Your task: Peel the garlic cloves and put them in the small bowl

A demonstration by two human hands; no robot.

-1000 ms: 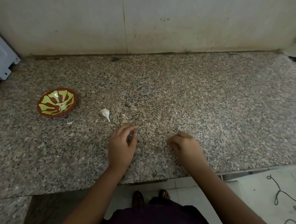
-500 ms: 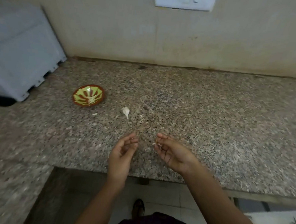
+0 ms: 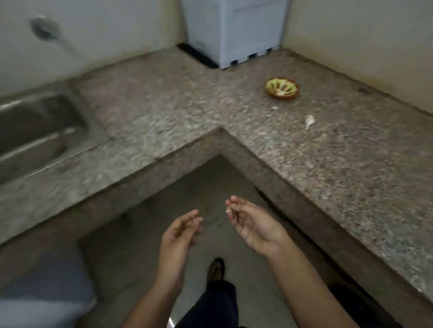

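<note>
Pinching one pale garlic scrap (image 3: 229, 211) at its fingertips, right hand (image 3: 252, 228) hovers off the counter (image 3: 348, 170). Left hand (image 3: 179, 234) loosely curled, holding nothing. On counter: one small bowl (image 3: 282, 88), one garlic clove (image 3: 309, 119), near each other but apart.

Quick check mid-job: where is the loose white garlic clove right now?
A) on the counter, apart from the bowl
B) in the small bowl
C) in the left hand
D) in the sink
A: the garlic clove lies on the counter, apart from the small bowl; the right hand pinches only a small pale scrap.
</note>
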